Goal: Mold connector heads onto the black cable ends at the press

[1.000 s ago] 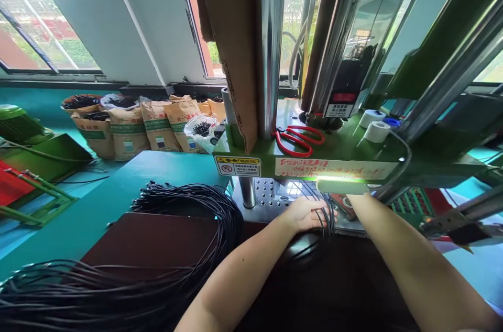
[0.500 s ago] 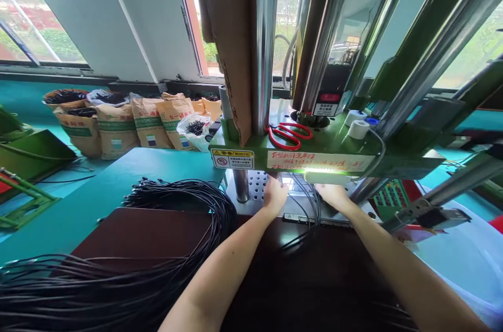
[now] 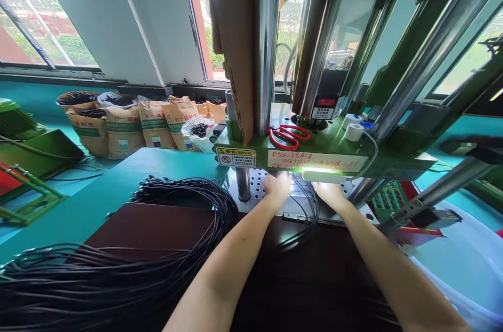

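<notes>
Both my hands reach under the green head of a press machine (image 3: 251, 141), over its metal bed (image 3: 257, 185). My left hand (image 3: 278, 188) is left of a few black cables (image 3: 314, 209), close to the perforated part of the bed. On the other side of those cables is my right hand (image 3: 329, 194), below a lit lamp (image 3: 322, 175). The fingers of both hands are mostly hidden by the machine and glare, so what they hold cannot be made out. From the bed the cables hang over its front edge onto the dark table (image 3: 298, 279).
A large bundle of black cables (image 3: 129, 279) loops across the left side. Red-handled scissors (image 3: 288, 138) lie on the machine's green plate. Paper sacks (image 3: 126, 133) stand by the wall. At the right are a slanted metal bar (image 3: 444, 188) and a pale blue tub (image 3: 463, 269).
The view has shifted slightly. My left hand has moved a little further in under the machine head, and its fingers show less. My right hand stays nearly in place.
</notes>
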`<state>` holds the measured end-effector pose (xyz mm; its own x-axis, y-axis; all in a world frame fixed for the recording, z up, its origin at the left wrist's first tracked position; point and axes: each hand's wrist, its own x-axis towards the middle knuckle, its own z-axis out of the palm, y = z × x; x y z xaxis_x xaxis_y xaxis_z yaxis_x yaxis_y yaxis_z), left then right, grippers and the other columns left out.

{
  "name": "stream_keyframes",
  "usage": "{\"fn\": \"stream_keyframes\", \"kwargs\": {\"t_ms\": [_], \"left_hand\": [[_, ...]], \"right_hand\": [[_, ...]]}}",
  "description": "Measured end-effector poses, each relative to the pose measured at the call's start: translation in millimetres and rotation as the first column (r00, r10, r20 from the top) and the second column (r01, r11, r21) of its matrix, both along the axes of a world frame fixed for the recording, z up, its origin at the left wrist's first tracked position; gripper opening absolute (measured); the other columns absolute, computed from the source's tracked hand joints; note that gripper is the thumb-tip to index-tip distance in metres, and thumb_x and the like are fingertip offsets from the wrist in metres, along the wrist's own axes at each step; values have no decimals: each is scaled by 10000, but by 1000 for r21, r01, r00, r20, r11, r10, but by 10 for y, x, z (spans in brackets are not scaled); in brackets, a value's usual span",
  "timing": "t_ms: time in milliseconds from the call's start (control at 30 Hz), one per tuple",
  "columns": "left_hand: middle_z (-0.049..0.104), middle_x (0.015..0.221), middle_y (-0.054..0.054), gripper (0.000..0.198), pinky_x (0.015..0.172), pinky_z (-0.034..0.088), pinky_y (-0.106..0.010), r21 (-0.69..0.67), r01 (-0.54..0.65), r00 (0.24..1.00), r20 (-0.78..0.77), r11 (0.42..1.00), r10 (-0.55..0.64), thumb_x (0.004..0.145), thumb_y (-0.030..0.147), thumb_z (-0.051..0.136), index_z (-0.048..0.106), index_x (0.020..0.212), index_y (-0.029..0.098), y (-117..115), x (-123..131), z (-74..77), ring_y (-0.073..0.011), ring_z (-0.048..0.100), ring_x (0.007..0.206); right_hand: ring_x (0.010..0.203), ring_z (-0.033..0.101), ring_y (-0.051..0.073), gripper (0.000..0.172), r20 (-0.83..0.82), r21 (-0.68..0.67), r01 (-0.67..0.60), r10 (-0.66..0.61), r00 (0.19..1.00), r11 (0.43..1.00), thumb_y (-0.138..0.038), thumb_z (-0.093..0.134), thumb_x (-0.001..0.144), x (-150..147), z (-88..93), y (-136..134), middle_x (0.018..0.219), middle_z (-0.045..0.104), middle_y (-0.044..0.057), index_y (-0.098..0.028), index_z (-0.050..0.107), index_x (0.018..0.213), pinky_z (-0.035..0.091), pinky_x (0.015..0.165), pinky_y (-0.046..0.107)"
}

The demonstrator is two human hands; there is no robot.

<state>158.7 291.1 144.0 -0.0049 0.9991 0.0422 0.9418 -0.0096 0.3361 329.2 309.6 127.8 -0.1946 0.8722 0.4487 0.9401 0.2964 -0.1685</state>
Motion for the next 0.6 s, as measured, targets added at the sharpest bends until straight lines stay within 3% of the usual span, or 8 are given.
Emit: {"fn": "stream_keyframes", "kwargs": {"t_ms": [100,333,600], "left_hand": [[655,967,-100,339,755,465,-321,47,27,1000,5,999,-27,870,369,371,626,978,173,4,97,39,-219,615,901],[652,933,-112,253,751,470,-300,84,105,994,-18,991,-104,836,185,410,614,975,129,44,106,-61,-203,610,896],[648,904,-108,263,759,462,-305,86,127,992,-29,988,-125,810,121,406,634,940,138,58,136,15,-202,593,899]], "right_hand": [[905,610,245,287,41,28,-45,44,998,999,-160,415,771,-85,20,16,865,699,81,-179,667,907,449,841,356],[915,615,259,304,100,40,-43,39,994,998,-101,417,746,-144,-78,25,874,697,115,-153,672,904,440,853,351],[918,613,246,307,116,38,-58,54,992,998,-88,397,776,-149,-52,48,885,694,116,-146,659,927,424,877,358]]}}
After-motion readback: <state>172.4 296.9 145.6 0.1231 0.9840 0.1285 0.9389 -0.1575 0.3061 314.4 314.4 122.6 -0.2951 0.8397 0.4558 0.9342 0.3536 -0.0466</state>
